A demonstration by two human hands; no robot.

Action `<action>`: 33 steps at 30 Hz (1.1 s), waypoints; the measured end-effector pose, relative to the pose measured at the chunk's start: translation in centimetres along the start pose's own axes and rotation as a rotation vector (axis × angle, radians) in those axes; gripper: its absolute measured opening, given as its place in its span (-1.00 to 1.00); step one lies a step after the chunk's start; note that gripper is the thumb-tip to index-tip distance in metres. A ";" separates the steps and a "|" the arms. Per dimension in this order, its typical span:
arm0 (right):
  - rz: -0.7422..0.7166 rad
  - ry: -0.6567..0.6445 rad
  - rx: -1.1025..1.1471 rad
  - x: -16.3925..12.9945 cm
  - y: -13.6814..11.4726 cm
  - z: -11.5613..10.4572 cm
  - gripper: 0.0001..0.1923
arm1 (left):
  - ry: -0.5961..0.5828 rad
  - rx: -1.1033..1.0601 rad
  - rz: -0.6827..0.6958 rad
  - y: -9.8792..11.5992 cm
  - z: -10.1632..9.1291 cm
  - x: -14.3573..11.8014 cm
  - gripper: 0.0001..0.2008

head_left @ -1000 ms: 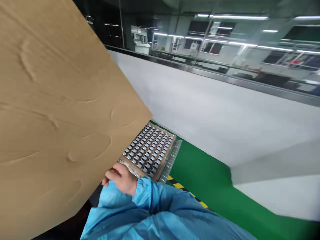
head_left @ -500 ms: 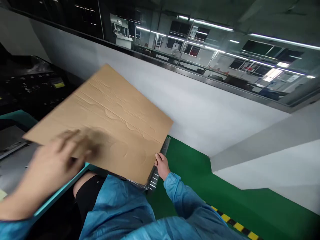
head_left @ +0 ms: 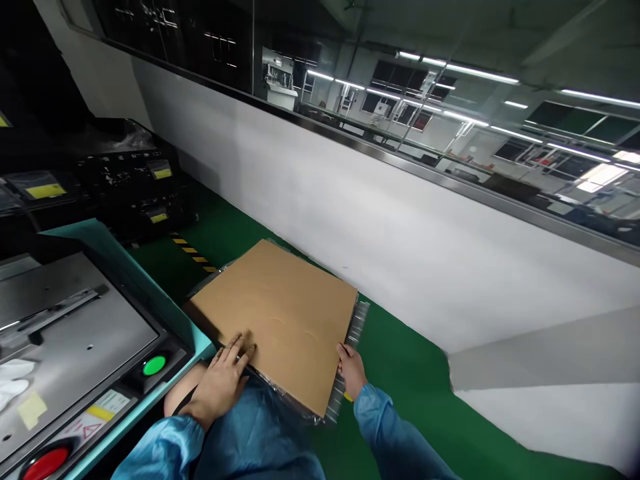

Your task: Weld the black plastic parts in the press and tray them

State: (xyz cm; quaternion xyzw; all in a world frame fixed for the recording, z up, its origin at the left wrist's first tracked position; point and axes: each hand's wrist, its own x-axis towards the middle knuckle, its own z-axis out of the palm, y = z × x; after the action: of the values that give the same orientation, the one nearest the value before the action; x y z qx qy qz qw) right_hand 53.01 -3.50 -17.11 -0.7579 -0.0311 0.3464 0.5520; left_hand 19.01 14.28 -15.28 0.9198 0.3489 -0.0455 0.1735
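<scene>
Cardboard sheet (head_left: 290, 310) lies between wall (head_left: 320, 200) and machine (head_left: 117, 327)

Taking the sheet as the dial, the wall stands close at 1 o'clock, the machine crowds 8, and green floor (head_left: 400, 357) opens out past 4. The left hand (head_left: 223, 381), fingers loosely spread, rests on the 7 o'clock margin, gripping nothing; the right hand's (head_left: 353, 370) fingers pinch the 4 o'clock edge, beside clear plastic (head_left: 358, 323).

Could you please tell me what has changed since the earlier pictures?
The cardboard sheet has come down from its raised tilt, hiding the rows of pieces seen earlier. The left hand now rests on its near edge. The right hand stays at its right edge, as half a second ago; the white wall is unchanged.
</scene>
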 end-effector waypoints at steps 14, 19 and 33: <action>0.039 0.098 0.017 -0.5 -0.9 0.2 -0.52 | 0.098 -0.147 0.071 -2.0 4.8 1.9 -0.38; 0.025 0.127 -0.036 -0.7 -1.1 0.7 -0.50 | 0.208 -0.140 0.110 -3.3 6.7 2.1 -0.42; -0.091 0.445 -0.281 2.3 0.4 -3.4 -0.83 | 0.411 -0.134 0.264 -4.0 5.8 0.4 -0.34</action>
State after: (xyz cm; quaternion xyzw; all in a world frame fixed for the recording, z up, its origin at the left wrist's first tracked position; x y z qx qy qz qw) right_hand 56.55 -5.36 -18.05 -0.8823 0.0094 0.1385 0.4497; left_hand 16.88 15.30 -21.91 0.9337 0.2560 0.1889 0.1641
